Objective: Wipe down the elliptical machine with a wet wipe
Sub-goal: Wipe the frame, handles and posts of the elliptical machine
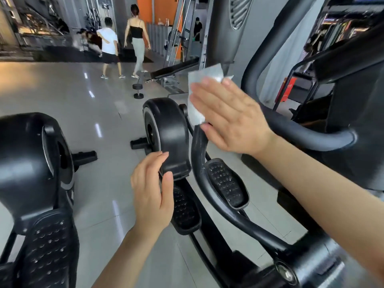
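Observation:
The black elliptical machine (172,129) fills the middle and right, with a rear wheel housing, two studded pedals and curved arms. My right hand (228,119) is raised flat, fingers straight, with a white wet wipe (199,84) spread under the palm and fingers, just above the upper end of a black curved arm (199,146). Most of the wipe is hidden by the hand. My left hand (152,190) hangs lower, fingers relaxed and slightly bent, holding nothing, in front of the wheel housing's lower edge.
A second black elliptical (35,163) stands at the left. Beyond lie a dumbbell (138,91) on the shiny grey floor, a black bench (174,69) and a rack. Two people (122,40) walk away at the back. A padded grey handlebar (311,134) crosses at the right.

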`<state>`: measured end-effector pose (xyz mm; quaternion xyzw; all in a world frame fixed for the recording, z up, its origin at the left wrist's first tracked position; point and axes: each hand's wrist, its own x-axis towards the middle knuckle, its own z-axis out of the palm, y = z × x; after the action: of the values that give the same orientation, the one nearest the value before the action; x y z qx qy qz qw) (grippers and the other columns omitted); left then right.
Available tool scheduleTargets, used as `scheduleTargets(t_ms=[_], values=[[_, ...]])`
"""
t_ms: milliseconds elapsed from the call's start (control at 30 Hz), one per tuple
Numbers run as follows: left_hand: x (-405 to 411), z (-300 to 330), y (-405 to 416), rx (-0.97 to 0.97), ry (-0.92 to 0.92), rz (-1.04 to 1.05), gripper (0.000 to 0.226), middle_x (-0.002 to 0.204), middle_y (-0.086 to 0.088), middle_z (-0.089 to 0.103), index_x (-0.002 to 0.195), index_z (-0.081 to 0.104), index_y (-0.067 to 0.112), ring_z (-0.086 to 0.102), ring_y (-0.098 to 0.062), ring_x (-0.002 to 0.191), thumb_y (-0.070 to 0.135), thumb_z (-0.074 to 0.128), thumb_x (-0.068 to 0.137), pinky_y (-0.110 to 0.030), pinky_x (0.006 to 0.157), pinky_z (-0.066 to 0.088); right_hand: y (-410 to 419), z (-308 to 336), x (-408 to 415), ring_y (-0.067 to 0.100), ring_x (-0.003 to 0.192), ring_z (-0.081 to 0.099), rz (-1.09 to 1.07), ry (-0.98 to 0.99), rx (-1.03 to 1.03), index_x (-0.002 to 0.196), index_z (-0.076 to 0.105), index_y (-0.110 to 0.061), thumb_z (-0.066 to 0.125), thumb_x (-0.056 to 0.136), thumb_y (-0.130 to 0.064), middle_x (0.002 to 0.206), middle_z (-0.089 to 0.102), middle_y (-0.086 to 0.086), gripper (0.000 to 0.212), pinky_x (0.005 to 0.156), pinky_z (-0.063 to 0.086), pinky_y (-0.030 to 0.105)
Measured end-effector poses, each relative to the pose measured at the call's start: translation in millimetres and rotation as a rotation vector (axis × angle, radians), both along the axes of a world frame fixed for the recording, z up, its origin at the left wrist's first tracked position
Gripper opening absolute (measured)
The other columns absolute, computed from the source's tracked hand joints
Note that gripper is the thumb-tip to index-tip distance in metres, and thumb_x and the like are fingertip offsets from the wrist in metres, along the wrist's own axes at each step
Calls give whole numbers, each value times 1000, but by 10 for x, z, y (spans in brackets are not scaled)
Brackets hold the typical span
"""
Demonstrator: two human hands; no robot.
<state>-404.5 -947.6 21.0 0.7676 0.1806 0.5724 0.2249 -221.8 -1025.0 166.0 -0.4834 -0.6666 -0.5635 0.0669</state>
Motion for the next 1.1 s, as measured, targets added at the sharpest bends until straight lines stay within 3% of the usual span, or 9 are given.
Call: scheduleTargets(t_ms=[133,300,467,567,633,800,933,1033,1100], values=[[-75,-98,-27,-23,11,-18,33,128,10,46,130,45,18,46,-17,121,24,35,98,-38,106,34,-44,-911,0,23,135,39,-134,-31,-240,127,62,-6,43,102,-32,135,58,11,41,119,15,39],[-203,-210,-25,-19,19,-17,32,127,18,42,128,46,17,46,-18,121,25,36,99,-37,107,34,-278,-1664,-43,20,133,40,-273,-105,-634,104,73,-8,79,79,-19,120,67,8,28,120,17,34],[-195,-260,-112,-44,32,-37,32,126,20,41,128,45,18,46,-17,120,25,36,98,-32,107,33,-107,-634,43,23,138,39,27,-8,-198,131,58,-5,59,92,-1,139,52,10,39,118,24,36],[-155,-241,-152,-55,37,-69,32,126,23,39,128,44,19,44,-10,120,25,36,98,-33,107,34,68,-64,80,24,130,49,105,27,43,126,62,-4,56,97,-5,134,58,11,30,114,29,39],[-145,-233,-150,-66,37,-83,32,125,24,39,128,44,19,43,-10,120,25,35,98,-34,106,34,95,-140,60,26,127,53,119,71,41,123,65,-5,58,96,-6,132,60,9,28,115,26,39],[-217,-305,-166,-72,60,-100,32,127,22,40,129,44,17,41,-3,122,23,37,98,-22,108,30,-201,-1294,42,17,138,33,-8,81,-472,127,63,-11,70,83,-4,142,53,3,45,121,13,36],[-299,-402,-208,-123,89,-105,32,126,25,39,128,45,19,39,5,124,28,37,99,-21,107,30,-630,-1867,37,17,138,38,-106,95,-763,106,74,-15,51,87,-11,129,64,-1,30,120,13,37],[-270,-423,-294,-114,125,-122,29,122,25,42,124,49,19,43,2,118,26,41,97,-19,105,32,-959,-1901,-47,15,127,53,-95,257,-826,90,76,-20,48,90,-17,105,72,-5,28,116,27,36],[-207,-378,-369,-124,142,-173,26,119,25,45,121,54,20,46,6,116,24,44,97,-17,102,35,-1081,-1747,-152,19,107,64,-12,549,-786,87,72,-18,46,96,-14,94,71,-3,28,100,46,37]])
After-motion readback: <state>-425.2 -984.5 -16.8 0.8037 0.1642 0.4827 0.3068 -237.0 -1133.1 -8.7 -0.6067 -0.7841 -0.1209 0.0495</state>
